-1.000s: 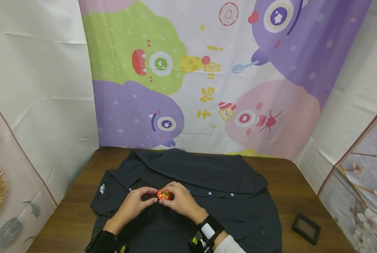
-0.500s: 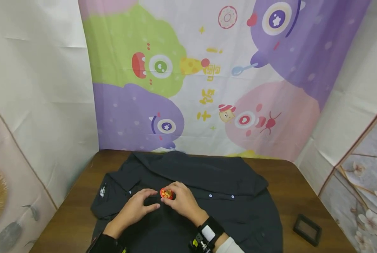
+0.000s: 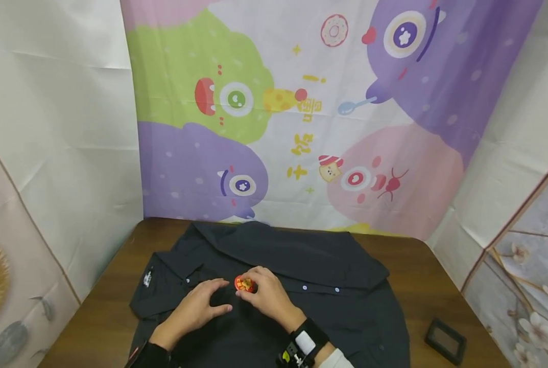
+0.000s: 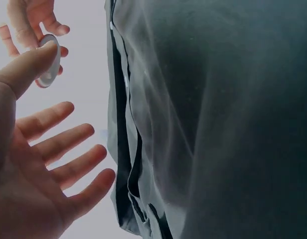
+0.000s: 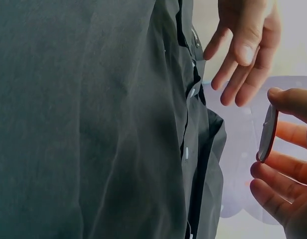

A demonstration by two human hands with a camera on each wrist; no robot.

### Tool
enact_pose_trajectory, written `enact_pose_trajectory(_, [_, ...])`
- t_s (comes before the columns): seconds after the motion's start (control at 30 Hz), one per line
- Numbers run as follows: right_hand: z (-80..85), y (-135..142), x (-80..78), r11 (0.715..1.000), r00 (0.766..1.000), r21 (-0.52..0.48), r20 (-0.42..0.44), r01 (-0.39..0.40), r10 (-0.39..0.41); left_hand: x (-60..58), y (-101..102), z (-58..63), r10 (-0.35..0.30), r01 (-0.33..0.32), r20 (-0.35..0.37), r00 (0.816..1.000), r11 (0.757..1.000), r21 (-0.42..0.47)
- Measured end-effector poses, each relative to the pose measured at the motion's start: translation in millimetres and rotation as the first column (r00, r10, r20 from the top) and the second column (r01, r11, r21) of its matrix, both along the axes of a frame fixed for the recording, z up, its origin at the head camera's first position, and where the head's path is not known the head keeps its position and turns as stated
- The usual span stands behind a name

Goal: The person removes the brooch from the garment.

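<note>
1. Nearest to the head camera, both forearms are reaching up from the lower edge, and a black wristband (image 3: pixel 317 332) is wrapping the right wrist.
2. The left hand (image 3: pixel 195 304) is hovering over the dark fabric with its fingers stretched and spread and its thumb standing apart; it is holding nothing and is staying just beside the badge.
3. The right hand (image 3: pixel 269 294) is bending its fingers and is pinching the badge by its edge, between thumb and fingertips.
4. The round badge (image 3: pixel 243 284) is hanging in this grip above the shirt; its front is showing red with a yellow picture, and its back is looking pale grey in the wrist views.
5. Below, the dark shirt (image 3: pixel 329 327) with white buttons is lying on the table (image 3: pixel 96 317).
6. Behind, a cartoon-printed cloth (image 3: pixel 296 117) is hanging.
</note>
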State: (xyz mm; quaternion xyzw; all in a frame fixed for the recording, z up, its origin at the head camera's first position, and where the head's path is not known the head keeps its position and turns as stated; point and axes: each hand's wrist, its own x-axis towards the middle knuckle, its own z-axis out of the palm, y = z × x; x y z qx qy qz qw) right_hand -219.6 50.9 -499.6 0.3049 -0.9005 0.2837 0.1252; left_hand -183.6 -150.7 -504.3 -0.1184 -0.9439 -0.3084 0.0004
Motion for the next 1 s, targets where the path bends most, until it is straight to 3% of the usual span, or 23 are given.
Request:
enact_pose_trajectory(0.2, [2.7,2,-0.5,0.999,1.000,0.037,-0.011,-0.003,0.003,4.8,-2,1.5,-0.043,0.045,0.062,0.997,0.998,-0.036])
enact_pose_trajectory(0.5, [4.6,6,0.9,0.999,1.000,0.034,0.025,-0.015,0.014,5.6,-4,-2.4,-0.012,0.020,0.075,0.997,0.994,-0.106])
enact_pose_trajectory(1.0, [6.3,11,4.6,0.999,0.998,0.026,0.060,-0.024,0.022,0.9,-2,-3.0,0.001,0.032,0.189,0.982,0.984,-0.173])
